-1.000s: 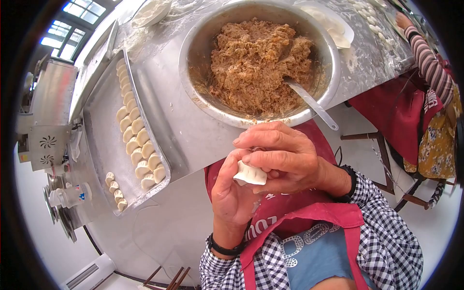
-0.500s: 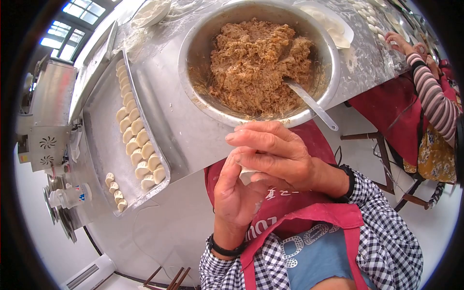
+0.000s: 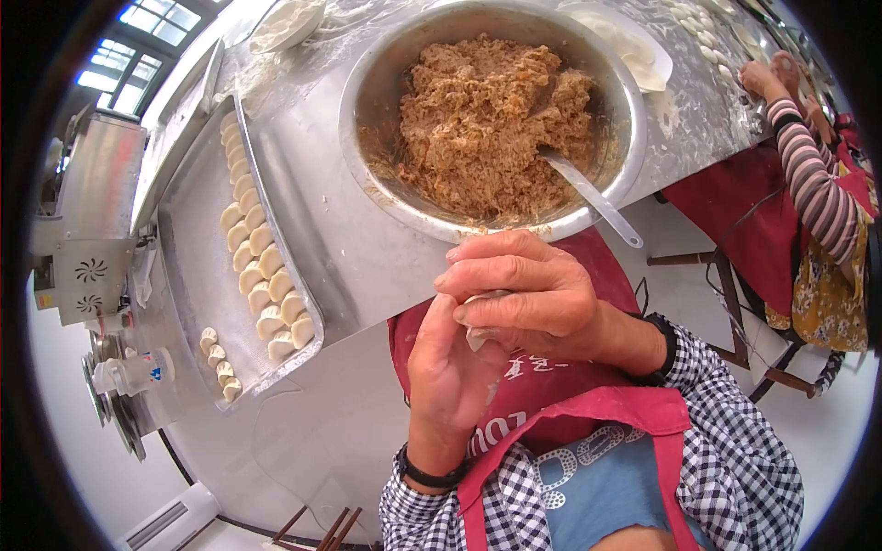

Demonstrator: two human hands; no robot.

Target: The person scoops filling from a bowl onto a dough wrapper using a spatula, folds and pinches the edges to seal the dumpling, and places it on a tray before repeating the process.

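Observation:
In front of the apron, my left hand (image 3: 446, 372) and my right hand (image 3: 528, 289) are pressed together around a dumpling (image 3: 475, 340). Only small pale bits of its dough show between the fingers. My right fingers lie bent over the top, and my left thumb and palm hold it from the left side. Just beyond my fingertips is a large metal bowl (image 3: 354, 156) of brown minced filling (image 3: 487, 119). A metal spoon (image 3: 593, 197) leans in the filling, its handle over the near right rim.
At the left, a metal tray (image 3: 197, 285) holds rows of folded dumplings (image 3: 269, 262) and several smaller ones (image 3: 216, 354). Behind the bowl are a white plate of wrappers (image 3: 643, 64) and dough pieces (image 3: 698, 32). A co-worker's striped sleeve (image 3: 813, 174) and a stool (image 3: 735, 312) are at the right.
My right fingers have shifted slightly along the dumpling, and its dough shows in a different gap. The co-worker's hands have moved a little closer to the table's edge.

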